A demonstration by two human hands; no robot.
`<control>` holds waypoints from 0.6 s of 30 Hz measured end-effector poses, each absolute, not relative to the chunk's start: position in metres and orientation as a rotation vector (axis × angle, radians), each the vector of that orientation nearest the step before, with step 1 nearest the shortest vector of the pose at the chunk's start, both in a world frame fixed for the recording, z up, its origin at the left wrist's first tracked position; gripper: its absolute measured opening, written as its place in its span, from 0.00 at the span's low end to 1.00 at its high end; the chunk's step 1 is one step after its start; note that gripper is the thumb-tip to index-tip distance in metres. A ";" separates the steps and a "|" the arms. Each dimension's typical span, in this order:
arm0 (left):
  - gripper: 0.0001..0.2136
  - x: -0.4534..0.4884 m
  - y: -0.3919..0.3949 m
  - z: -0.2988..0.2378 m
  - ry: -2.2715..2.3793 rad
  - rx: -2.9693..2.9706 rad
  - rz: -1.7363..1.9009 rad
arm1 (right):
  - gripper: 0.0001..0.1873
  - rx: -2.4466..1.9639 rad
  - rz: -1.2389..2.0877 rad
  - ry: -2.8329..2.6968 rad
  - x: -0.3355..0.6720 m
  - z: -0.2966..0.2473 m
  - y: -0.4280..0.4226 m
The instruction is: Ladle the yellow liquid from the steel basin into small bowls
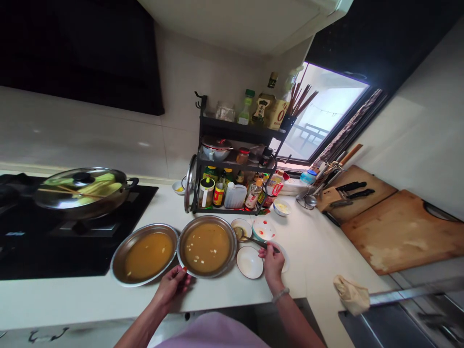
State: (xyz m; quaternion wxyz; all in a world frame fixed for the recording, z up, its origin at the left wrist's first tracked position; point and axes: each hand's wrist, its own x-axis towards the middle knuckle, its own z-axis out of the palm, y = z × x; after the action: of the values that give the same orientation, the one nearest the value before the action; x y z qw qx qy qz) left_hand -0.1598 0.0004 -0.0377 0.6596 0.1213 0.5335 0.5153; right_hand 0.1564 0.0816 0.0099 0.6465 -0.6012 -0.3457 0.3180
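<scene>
My left hand [173, 285] grips the near rim of a round metal bowl [232, 232] that holds brown liquid with pale bits floating in it. A second metal bowl [119, 275] with similar orange-brown liquid stands to its left. In my right hand [272, 263] is the dark handle of a spoon [250, 238], its head over or in a small white bowl [243, 223] beside the metal bowl. Around that hand stand an empty-looking white bowl [250, 262], a red-dotted bowl [264, 228] and a pale dish [284, 256], partly hidden by the hand.
A lidded pan [85, 193] sits on the black stove [47, 256] at left. Behind the bowls stands a black rack [235, 164] of bottles and jars. Cutting boards [398, 232] and a knife block [328, 197] are at right, with a cloth [351, 294] near the sink.
</scene>
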 end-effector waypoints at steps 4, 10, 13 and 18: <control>0.13 -0.160 0.001 -0.037 1.219 0.266 1.158 | 0.18 -1.318 0.770 -0.692 0.162 0.016 0.082; 0.15 -0.160 0.001 -0.038 1.216 0.268 1.161 | 0.19 -1.337 0.704 -0.726 0.168 0.031 0.077; 0.15 -0.160 0.000 -0.040 1.226 0.253 1.164 | 0.20 -1.341 0.694 -0.712 0.171 0.033 0.076; 0.15 -0.159 0.000 -0.041 1.217 0.249 1.167 | 0.20 -1.331 0.691 -0.672 0.178 0.031 0.075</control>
State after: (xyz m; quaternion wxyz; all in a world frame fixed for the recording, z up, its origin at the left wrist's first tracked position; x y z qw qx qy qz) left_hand -0.1591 0.0004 -0.0407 0.6583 0.1099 0.5376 0.5153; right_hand 0.1775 0.0753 0.0309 0.6810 -0.5931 -0.2992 0.3081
